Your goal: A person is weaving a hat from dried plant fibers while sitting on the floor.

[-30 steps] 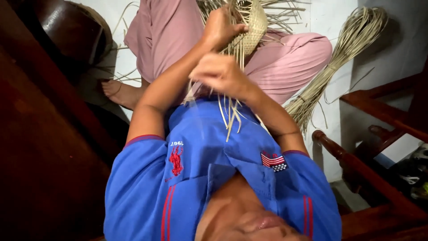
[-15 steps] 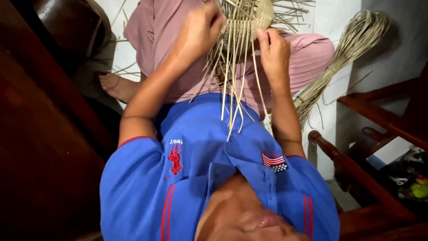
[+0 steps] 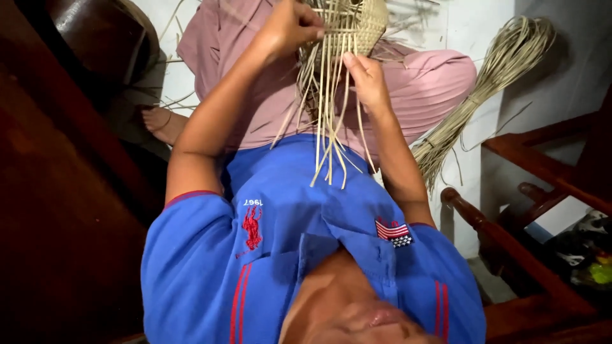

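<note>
A half-made round basket of pale woven straw (image 3: 347, 28) sits at the top middle of the frame, resting on the person's lap in loose pink trousers (image 3: 421, 89). Many long thin loose straw strips (image 3: 328, 127) hang from the basket toward the middle of the frame, and their ends fan out over a bright blue shirt with red trim (image 3: 293, 255). The hand on the left side of the frame (image 3: 290, 28) is curled up, with its fingers bent close together, and it pinches the basket's woven edge near the top of the strips. The hand on the right side of the frame (image 3: 366, 86) is a little lower. Its fingers are long and pressed close together, and the fingertips touch the hanging strips just under the basket. I cannot tell if this hand is gripping a strip or only pressing on it. Both hands are close to each other, with the strips between them. A tied bundle of dry pale straw stalks (image 3: 484, 95) lies on the white floor (image 3: 459, 32) in the upper right of the frame, well apart from the hands. A bare foot (image 3: 162, 124) rests on the floor at the left. Dark brown wooden furniture (image 3: 529, 261) stands in the lower right of the frame.
</note>
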